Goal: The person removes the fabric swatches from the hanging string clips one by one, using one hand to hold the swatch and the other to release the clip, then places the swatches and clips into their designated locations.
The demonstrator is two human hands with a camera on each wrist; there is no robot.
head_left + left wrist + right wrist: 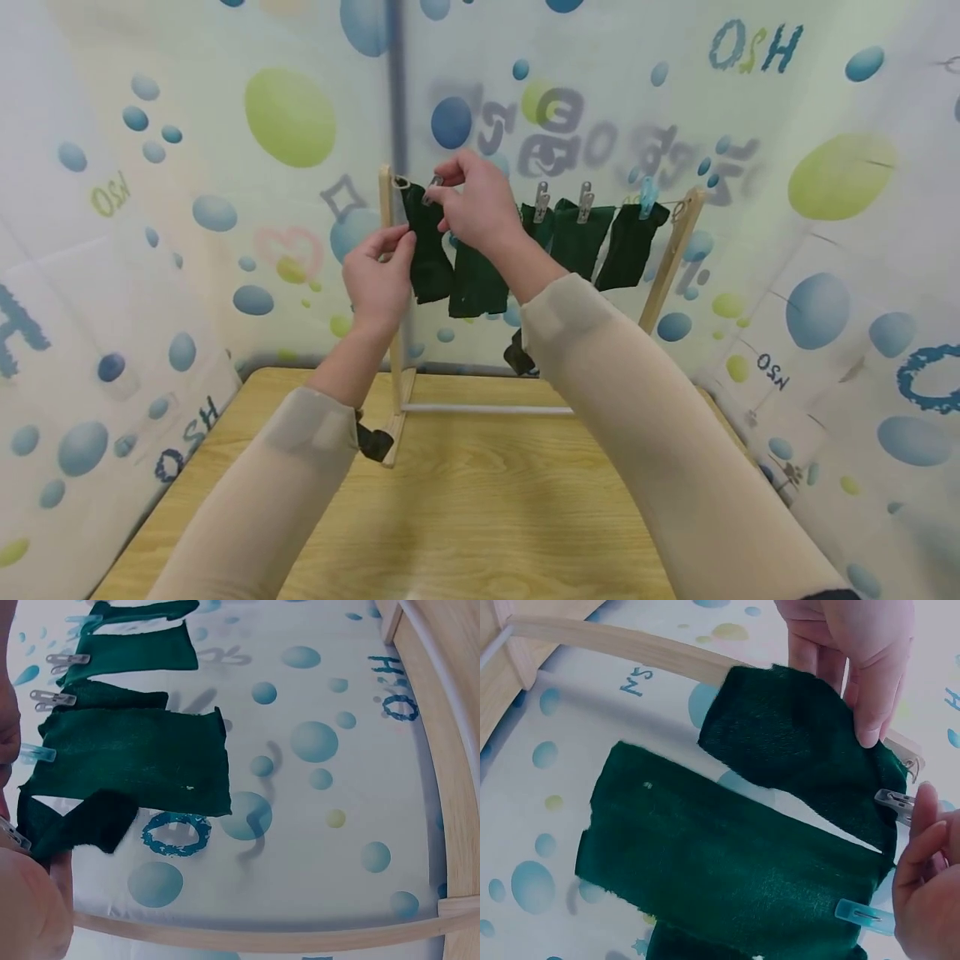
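Observation:
My right hand (480, 204) pinches a silver-grey clothespin (894, 802) at the top edge of the leftmost dark green cloth (430, 275). The side edge of that same cloth is held between the thumb and fingers of my left hand (378, 279). Beside it hangs a wider green cloth (135, 757), with a light blue clothespin (862, 915) on its upper edge. Farther right, more green cloths (581, 233) hang from the line under grey clothespins (586, 202) and another blue clothespin (648, 197). In the head view my right hand and forearm hide part of the row.
The line runs between a left wooden post (393, 333) and a right wooden post (671, 267). A white bar (487, 409) joins the rack low down, on the wood-grain table (480, 500). Patterned curtains (300, 208) surround the table at the back and sides.

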